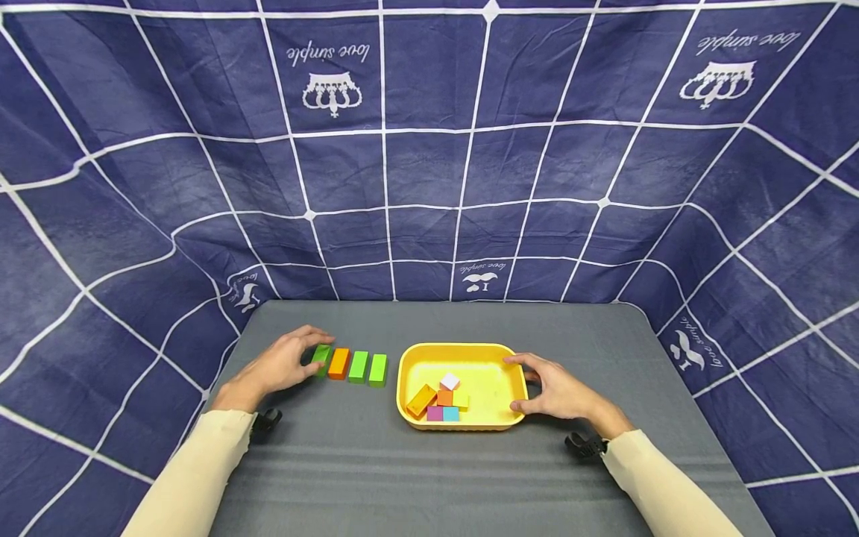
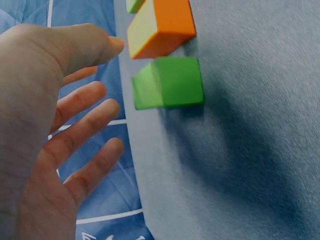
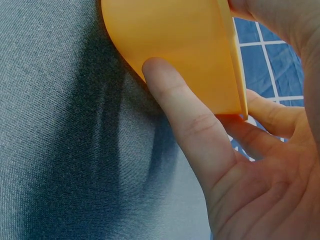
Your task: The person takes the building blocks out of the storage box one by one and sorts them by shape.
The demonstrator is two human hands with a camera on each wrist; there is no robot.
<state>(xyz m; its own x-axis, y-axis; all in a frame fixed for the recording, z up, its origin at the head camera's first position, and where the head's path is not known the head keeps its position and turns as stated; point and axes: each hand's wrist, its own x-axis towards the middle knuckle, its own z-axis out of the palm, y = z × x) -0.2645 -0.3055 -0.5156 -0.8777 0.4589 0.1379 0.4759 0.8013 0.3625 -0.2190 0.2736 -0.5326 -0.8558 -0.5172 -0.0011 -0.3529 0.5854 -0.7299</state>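
My left hand (image 1: 285,363) hovers at the left end of a row of rectangular blocks, its fingers spread around a green block (image 2: 180,82). In the left wrist view, a gap shows between the fingers and that block. Beside it stands an orange block (image 1: 338,364), then two lighter green blocks, one (image 1: 359,367) next to the other (image 1: 378,370). My right hand (image 1: 557,389) grips the right end of a yellow tray (image 1: 493,424). One digit presses along the tray's outer wall in the right wrist view, and other fingers reach behind the rim.
Inside the tray lie an orange-yellow long block (image 1: 421,401) and small cubes: pink (image 1: 450,382), orange (image 1: 445,398), yellow (image 1: 461,401), purple (image 1: 435,413) and blue (image 1: 451,414). A grey cloth covers the table (image 1: 416,485). Blue, white-lined curtains (image 1: 429,171) enclose its back and sides.
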